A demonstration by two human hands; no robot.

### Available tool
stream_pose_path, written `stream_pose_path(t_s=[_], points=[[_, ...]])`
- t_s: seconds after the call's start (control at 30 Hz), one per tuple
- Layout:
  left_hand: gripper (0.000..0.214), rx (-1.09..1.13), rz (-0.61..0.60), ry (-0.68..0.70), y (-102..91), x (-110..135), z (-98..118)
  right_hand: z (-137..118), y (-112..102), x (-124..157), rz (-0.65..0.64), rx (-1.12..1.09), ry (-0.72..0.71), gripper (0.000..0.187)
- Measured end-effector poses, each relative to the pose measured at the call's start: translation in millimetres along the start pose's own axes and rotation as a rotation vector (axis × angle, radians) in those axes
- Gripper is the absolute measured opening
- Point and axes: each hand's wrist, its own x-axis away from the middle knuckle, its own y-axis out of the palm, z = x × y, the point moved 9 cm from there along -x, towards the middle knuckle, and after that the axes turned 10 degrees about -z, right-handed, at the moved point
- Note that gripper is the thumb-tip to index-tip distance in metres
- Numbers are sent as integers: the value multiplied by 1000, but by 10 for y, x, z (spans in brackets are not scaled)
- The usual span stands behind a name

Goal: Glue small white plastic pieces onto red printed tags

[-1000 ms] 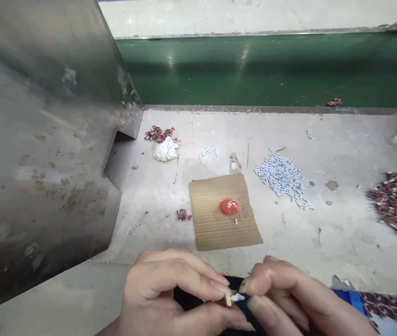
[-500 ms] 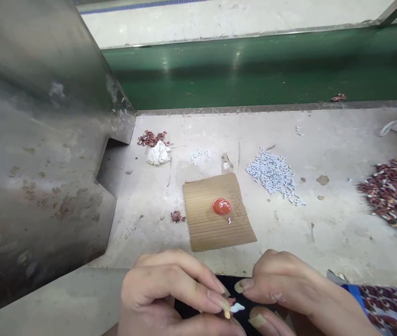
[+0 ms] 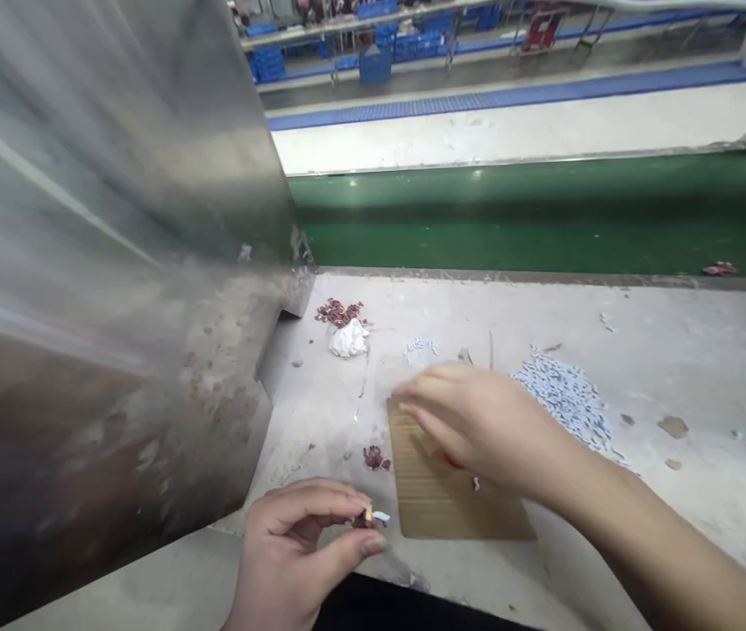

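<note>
- Right hand [image 3: 478,421] has left the left hand and reached forward over the cardboard sheet [image 3: 442,499]; blurred, fingers loosely spread, can't tell if it holds anything.
- Head view: left hand [image 3: 297,548] stays low near the table [image 3: 675,368] edge, thumb and forefinger pinching a small white-and-dark piece [image 3: 373,519].
- White pellet pile [image 3: 566,399] just right of the reaching hand.
- Crumpled white wad [image 3: 348,339] and reddish scraps [image 3: 339,311] sit by the metal housing [image 3: 116,263].
- Green belt [image 3: 543,219] runs behind.
</note>
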Motion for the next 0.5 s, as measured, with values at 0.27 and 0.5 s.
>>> stream_pose_path(t_s=[0.27,0.5], points=[[25,76,157,28,-321,118,-99,-77,236,-1293,-34,202,-279,11],[42,64,116,163,-345,73,207,-354,-297,-536,152,-57,-234,12]])
